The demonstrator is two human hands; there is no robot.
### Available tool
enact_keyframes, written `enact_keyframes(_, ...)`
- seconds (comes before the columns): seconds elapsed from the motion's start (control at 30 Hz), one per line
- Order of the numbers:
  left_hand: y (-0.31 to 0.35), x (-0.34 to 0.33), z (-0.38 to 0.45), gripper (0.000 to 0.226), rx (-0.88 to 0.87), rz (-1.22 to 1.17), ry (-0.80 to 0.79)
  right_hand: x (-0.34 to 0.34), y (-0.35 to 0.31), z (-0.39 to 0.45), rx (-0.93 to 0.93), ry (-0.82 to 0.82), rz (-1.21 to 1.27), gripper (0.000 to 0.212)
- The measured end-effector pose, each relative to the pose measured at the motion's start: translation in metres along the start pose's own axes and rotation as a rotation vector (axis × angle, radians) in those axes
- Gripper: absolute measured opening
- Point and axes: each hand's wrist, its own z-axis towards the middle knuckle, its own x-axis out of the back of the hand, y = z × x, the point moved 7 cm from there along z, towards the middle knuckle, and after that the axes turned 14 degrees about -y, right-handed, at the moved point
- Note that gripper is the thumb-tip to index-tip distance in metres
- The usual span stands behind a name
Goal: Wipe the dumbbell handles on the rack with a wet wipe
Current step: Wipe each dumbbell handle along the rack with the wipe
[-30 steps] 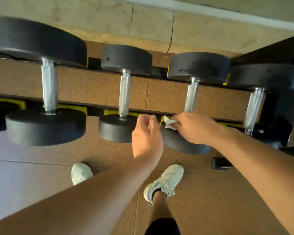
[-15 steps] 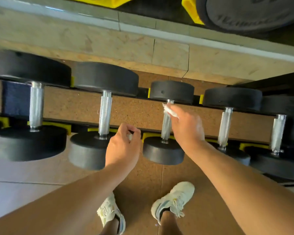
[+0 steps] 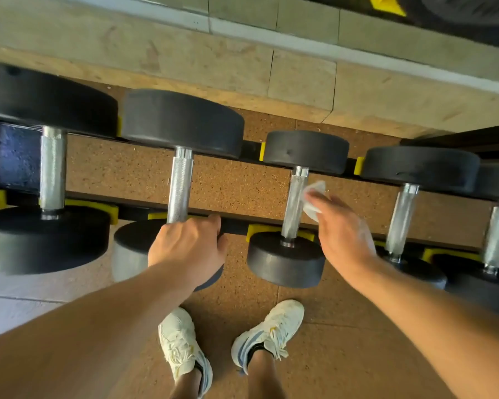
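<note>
**Five dumbbells, one wipe**

Five dumbbells lie on the rack (image 3: 236, 224); the right hand (image 3: 340, 234) pinches one wet wipe (image 3: 314, 197) against the third handle (image 3: 294, 205) from left; the left hand (image 3: 188, 249) rests loosely curled on the second dumbbell (image 3: 182, 180), grasping nothing; two white shoes (image 3: 268, 332) stand near.

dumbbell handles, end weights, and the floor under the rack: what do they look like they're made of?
Handles: bright silvery metal, probably chromed steel; a fine cross-hatched knurl shows on the grip.
End weights: matte black with rounded edges, likely a rubber or urethane coating; the core is not visible.
Floor: brown speckled tiles with seams, looks like cork or rubber-crumb matting.
</note>
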Motion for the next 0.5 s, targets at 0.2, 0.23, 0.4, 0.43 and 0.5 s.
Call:
enact_keyframes(0.2,-0.004,0.005,0.005,0.037,-0.067,0.198,0.020,-0.015,0.023,0.001,-0.644,0.313,0.812,0.031)
enact_keyframes(0.23,-0.007,0.005,0.005,0.039,-0.069,0.181,0.021,-0.017,0.011,0.014,-0.608,0.290,0.829,0.031)
enact_keyframes(0.4,-0.004,0.005,0.006,0.039,-0.070,0.122,0.075,-0.028,-0.016,0.021,-0.504,0.107,0.451,0.050)
enact_keyframes(0.43,-0.004,0.005,0.006,0.039,-0.071,0.118,0.067,-0.033,-0.015,0.009,-0.476,0.019,0.394,0.054)
enact_keyframes(0.5,-0.004,0.005,0.005,0.039,-0.077,0.123,0.068,-0.044,-0.009,-0.013,-0.423,-0.235,0.186,0.055)
